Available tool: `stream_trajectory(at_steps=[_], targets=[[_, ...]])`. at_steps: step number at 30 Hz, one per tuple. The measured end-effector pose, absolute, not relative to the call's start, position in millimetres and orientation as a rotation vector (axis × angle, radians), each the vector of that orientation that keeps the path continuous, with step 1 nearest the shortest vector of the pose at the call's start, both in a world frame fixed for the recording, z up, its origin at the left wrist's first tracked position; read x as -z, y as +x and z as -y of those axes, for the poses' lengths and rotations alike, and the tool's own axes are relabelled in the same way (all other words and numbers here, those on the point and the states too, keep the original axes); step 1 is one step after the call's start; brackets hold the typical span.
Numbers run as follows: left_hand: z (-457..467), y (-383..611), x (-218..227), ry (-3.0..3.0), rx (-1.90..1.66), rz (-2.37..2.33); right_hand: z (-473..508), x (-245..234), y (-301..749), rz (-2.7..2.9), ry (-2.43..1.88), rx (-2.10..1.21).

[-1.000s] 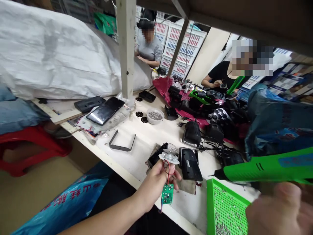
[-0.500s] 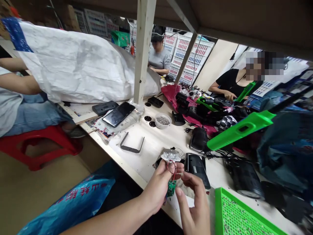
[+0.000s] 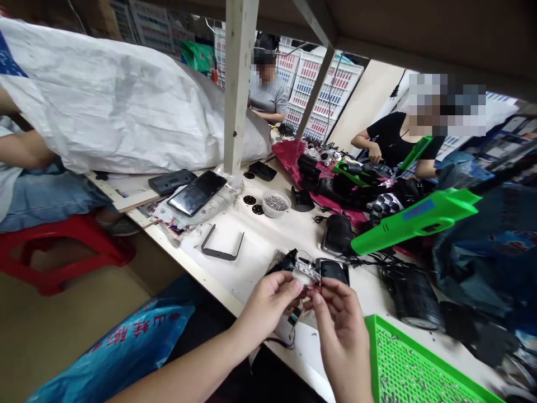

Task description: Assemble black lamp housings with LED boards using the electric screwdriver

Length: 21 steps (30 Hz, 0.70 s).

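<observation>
My left hand (image 3: 268, 302) pinches a clear and white plastic lamp piece (image 3: 304, 273) between thumb and fingers. Red wires (image 3: 312, 290) run from this piece, and the thumb and fingertips of my right hand (image 3: 342, 324) close on them. Below the fingers hangs a small circuit board (image 3: 295, 316), partly covered. Just beyond my hands, a black plastic housing (image 3: 333, 271) lies on the table. Farther left lies a dark U-shaped bracket (image 3: 222, 254).
A green tray (image 3: 413, 364) with small metal parts sits at the lower right. Beyond are a bowl of small metal balls (image 3: 276, 203), a phone (image 3: 198, 193), and a green plastic handle (image 3: 415, 221). A post (image 3: 235, 84) rises from the table. Two co-workers sit behind; another person's arm shows left.
The lamp piece has been tipped and now shows its clear side edge-on. My right hand has moved in from beside the circuit board and closed on the red wires. The view has shifted slightly.
</observation>
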<state>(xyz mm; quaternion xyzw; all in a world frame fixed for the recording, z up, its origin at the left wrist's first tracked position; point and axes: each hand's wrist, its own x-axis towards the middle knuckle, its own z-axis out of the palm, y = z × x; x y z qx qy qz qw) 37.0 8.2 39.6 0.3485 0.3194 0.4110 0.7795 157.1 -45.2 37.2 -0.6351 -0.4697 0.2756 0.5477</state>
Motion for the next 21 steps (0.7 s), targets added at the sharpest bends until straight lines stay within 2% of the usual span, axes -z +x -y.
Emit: stream_trajectory(at_steps=[9,21], targets=[[-10.8,34.8,-33.7,0.657,-0.745,-0.741,39.5,-54.8,180.0,1.084,-1.514,-0.879],[-7.8,35.4,-38.4,0.669,-0.705,-0.691,43.7,-54.8,177.0,1.116,-1.483,-0.860]])
